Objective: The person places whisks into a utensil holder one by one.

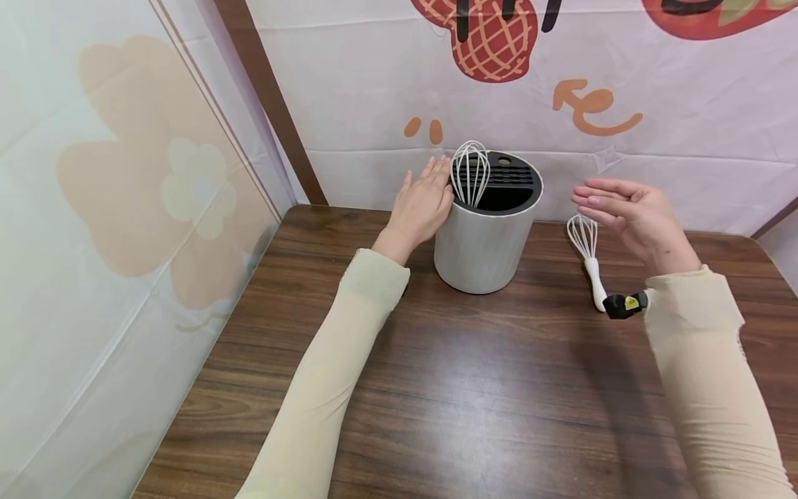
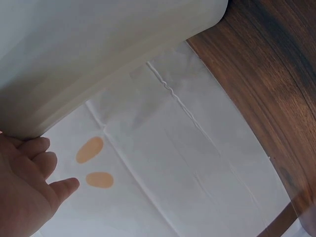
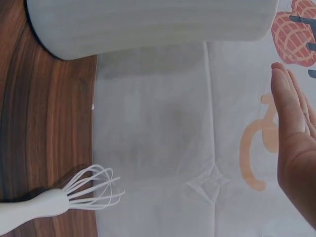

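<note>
Before me, tabletop [image 1: 474, 395]: wood-grained, smooth (glossy where light pools). Holder [image 1: 476, 256]: matt, plastic-looking. Whisk handle [image 1: 595, 283]: smooth, plastic-looking. My sleeves [image 1: 704, 374]: matt, wrinkled cloth.

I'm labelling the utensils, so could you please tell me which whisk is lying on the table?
The whisk nearest the right hand lies on the table; the other whisk stands wires-up in the holder.

Cream sleeves [image 1: 717, 402] fit closely and end in turned-back cuffs [image 1: 698, 301]; a black device [image 1: 614, 307] at the right one bears a small yellow label [image 1: 632, 303], apparently printed.
</note>
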`<state>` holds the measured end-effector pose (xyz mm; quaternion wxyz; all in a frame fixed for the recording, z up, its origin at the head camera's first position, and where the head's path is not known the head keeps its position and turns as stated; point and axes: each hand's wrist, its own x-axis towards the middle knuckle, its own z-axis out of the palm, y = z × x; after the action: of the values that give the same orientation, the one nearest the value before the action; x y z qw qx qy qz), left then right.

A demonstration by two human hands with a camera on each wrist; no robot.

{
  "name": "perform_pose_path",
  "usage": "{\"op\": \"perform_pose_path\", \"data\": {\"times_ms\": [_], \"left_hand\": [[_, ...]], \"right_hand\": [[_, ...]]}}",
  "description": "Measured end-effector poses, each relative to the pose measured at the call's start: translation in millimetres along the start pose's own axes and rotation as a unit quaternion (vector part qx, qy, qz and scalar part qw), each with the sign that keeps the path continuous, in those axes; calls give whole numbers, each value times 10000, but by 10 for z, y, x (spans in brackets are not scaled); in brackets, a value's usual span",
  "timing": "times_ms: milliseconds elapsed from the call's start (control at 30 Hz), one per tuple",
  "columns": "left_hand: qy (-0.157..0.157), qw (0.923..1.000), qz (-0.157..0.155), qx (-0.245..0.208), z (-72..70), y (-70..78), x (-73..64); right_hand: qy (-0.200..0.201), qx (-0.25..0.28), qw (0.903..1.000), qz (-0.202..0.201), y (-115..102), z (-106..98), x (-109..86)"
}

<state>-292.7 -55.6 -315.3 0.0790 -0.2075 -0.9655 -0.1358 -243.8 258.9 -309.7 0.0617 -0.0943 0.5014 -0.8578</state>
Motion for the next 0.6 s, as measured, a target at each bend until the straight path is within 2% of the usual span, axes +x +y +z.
{"op": "perform_pose_path", "data": {"times_ms": [600], "left_hand": [[2, 10000, 11, -34, -10, -9, -8]], "right_hand": [[278, 144, 9995, 8, 23, -129, -62]]}}
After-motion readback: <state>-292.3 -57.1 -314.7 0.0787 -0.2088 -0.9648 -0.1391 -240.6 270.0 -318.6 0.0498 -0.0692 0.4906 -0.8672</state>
